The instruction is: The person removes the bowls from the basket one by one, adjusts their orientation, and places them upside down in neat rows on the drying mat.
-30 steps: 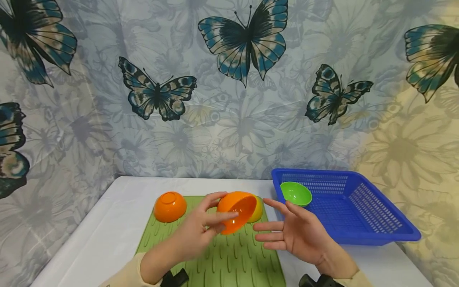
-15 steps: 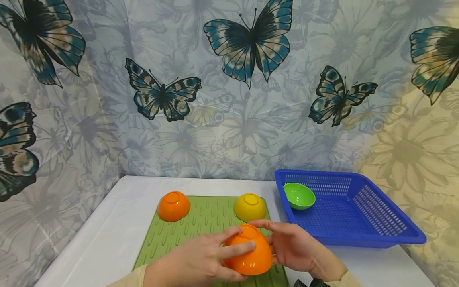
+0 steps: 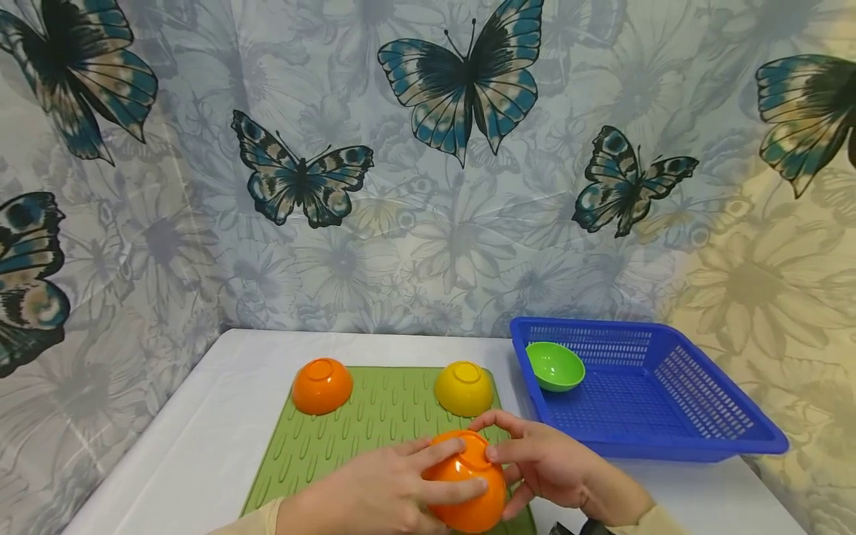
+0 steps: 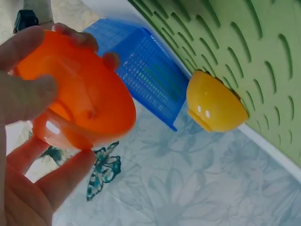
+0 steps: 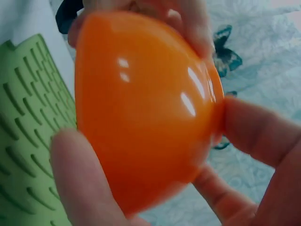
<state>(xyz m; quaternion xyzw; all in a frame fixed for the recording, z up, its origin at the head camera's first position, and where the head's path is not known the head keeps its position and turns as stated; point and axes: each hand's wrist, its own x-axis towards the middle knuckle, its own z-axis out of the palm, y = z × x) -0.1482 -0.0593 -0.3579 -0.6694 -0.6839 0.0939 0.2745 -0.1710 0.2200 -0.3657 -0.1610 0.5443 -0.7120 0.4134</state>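
Butterfly-printed cloth [image 3: 455, 260] hangs behind a table spread with white cloth [image 3: 180, 438], where a green mat [image 3: 388, 416] lies and serves as the landmark for everything else. Over the near right part of the mat is the held orange bowl [image 3: 467, 469], its foot ring upward and its mouth turned mostly down; the wrist views suggest that it is off the mat. Being round, it has no long axis; its only direction runs from foot to mouth.

Both hands have it. The left hand [image 3: 374, 490] grips from the mat's left side, fingers spread across the outer wall, and the left wrist view shows a digit reaching in front of the hollow. The right hand [image 3: 558, 464] holds from the mat's right edge, fingertips at the foot and down the side. What seems to matter most is that the bowl sits between the two palms, with the right hand nearer the blue basket [image 3: 695, 448].

Just beyond the bowl, at the mat's far right corner, a yellow bowl [image 3: 464, 391] rests upside down; at the far left corner, another orange bowl [image 3: 322, 390] does likewise. Right of the mat stands the basket, a green bowl [image 3: 555, 368] mouth-up in the end nearest the mat.
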